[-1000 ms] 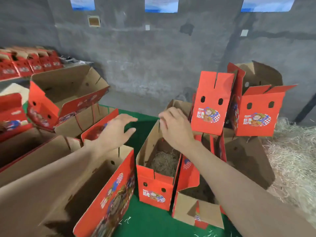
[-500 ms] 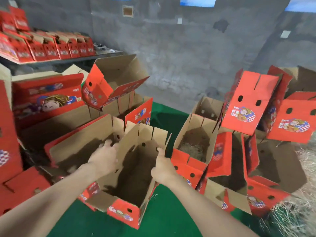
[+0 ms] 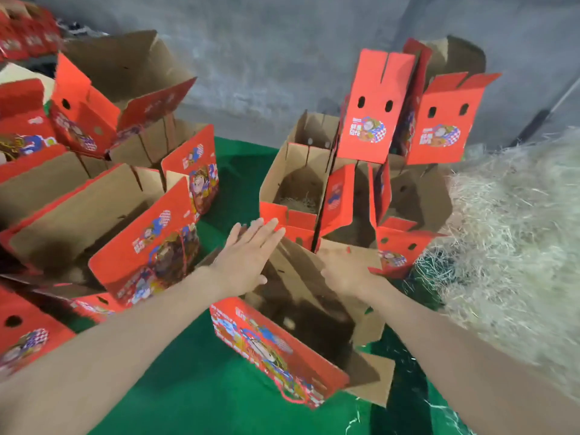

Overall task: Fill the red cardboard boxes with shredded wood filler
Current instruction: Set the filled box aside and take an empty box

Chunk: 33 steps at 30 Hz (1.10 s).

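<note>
An open red cardboard box (image 3: 276,346) stands on the green cloth right in front of me, its inside dark with no filler visible. My left hand (image 3: 248,255) hovers over the box's far left corner with straight, spread fingers and holds nothing. My right hand (image 3: 345,271) is blurred at the box's far right flap, and its fingers seem curled round the brown cardboard edge. A pale heap of shredded wood filler (image 3: 518,246) lies to the right. Behind my hands, another open box (image 3: 298,196) has some filler at its bottom.
Several open red boxes (image 3: 103,221) crowd the left side, some tipped on each other. More boxes (image 3: 376,108) stack at the back right against the grey concrete wall (image 3: 266,58). The green cloth (image 3: 194,387) shows between them.
The box I held at the left now stands further right, before the filled boxes. My left hand has let go and opened. My view has swung right and the filler heap shows again.
</note>
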### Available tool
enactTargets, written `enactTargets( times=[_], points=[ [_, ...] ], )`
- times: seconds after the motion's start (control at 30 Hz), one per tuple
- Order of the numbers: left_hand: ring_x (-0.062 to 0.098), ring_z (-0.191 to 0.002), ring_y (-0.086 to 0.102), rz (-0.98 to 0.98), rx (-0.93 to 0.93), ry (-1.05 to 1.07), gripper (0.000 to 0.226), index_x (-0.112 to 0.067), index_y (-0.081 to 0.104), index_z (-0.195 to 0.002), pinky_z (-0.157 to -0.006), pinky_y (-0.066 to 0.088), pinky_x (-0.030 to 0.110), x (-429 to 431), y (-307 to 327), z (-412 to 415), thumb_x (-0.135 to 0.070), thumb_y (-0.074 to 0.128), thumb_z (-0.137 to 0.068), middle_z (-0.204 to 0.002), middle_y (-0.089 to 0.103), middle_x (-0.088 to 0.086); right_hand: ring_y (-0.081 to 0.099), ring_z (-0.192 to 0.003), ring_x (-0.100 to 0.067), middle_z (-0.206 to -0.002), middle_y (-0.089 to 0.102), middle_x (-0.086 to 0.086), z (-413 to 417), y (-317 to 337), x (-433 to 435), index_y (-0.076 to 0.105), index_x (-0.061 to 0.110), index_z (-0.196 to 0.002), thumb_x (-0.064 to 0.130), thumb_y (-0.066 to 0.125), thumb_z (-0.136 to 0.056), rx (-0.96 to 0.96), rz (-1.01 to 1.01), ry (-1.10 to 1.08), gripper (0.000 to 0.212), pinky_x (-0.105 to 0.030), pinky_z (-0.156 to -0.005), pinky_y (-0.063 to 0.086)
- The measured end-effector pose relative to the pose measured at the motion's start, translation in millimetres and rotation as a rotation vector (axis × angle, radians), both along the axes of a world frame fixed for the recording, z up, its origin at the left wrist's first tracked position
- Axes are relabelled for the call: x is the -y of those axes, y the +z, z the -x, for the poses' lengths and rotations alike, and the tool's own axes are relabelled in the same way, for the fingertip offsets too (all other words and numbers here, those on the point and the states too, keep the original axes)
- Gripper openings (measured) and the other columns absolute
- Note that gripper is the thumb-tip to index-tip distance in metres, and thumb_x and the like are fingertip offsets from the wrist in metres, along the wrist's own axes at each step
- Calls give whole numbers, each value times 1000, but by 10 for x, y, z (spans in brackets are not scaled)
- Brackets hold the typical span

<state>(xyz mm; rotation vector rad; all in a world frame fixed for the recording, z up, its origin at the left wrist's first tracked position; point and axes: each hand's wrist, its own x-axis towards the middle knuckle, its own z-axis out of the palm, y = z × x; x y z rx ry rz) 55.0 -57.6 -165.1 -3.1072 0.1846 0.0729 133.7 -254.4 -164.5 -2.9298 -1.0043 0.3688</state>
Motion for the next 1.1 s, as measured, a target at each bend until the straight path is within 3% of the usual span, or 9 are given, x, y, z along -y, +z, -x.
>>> enactTargets(
  times=[0.1,0.2,0.3,0.5,0.63,0.73,0.9,1.0,1.1],
  points=[
    [21,-143,9,-24,80,-78,73,-20,14,-148,-114,2,42,244,23,-68,-35,54,-90,-155,16,2,49,-117,-32,-126,55,-14,33,110,218,54,5,-120,10,47,-89,-102,-77,88,32,-29,-93,34],
    [25,-117,48,-69,212,-198,47,-19,48,-126,-98,25,37,444,142,-114,-45,53,-87,-120,57,3,47,-117,-25,-124,55,-11,37,285,517,55,3,-121,13,54,-90,-192,-88,173,33,-19,-81,27],
    [26,-100,56,49,1,-303,28,-16,56,-102,-77,40,35,656,86,-45,-41,52,-90,-101,61,3,48,-95,-18,-106,57,-10,158,241,790,60,0,-107,16,59,-88,-258,-53,171,25,-22,-71,27],
    [23,-77,51,122,-125,-204,14,-15,47,-90,-57,27,31,1022,-229,243,-28,46,-95,-68,38,-6,56,-96,-25,-97,61,-5,346,46,1552,65,11,-99,25,59,-85,-134,-5,0,20,-27,-75,36],
    [25,-89,57,191,-8,-149,23,-18,49,-104,-55,33,31,1335,-202,371,-37,50,-92,-82,50,-3,45,-66,-20,-60,42,8,459,29,1713,44,21,-55,22,58,-85,-136,-85,-1,34,-30,-56,24],
    [25,-95,57,230,74,-181,22,-19,47,-110,-63,37,32,1614,-238,410,-35,44,-95,-104,61,1,52,-79,-25,-78,56,-5,534,-12,1700,56,7,-73,26,55,-88,-142,-92,24,24,-31,-66,36],
    [24,-108,50,78,19,-69,19,-16,47,-112,-83,36,35,1832,-285,379,-23,40,-96,-118,55,4,56,-103,-29,-109,61,-8,802,-232,1754,54,15,-111,27,44,-93,-12,-132,-120,24,-36,-84,45],
    [19,-132,27,323,137,-93,51,-19,29,-140,-111,19,33,2243,-256,461,-23,48,-93,-144,31,-2,52,-107,-33,-117,56,-16,911,-219,1902,47,9,-125,10,50,-83,54,-332,-157,43,-38,-85,46],
    [14,-133,22,576,283,-216,55,-17,33,-141,-109,9,21,2736,-123,572,-14,53,-90,-145,26,-3,49,-110,-34,-120,53,-17,1016,-119,2185,45,4,-128,-3,51,-75,68,-508,-215,54,-40,-85,45]
  ],
)
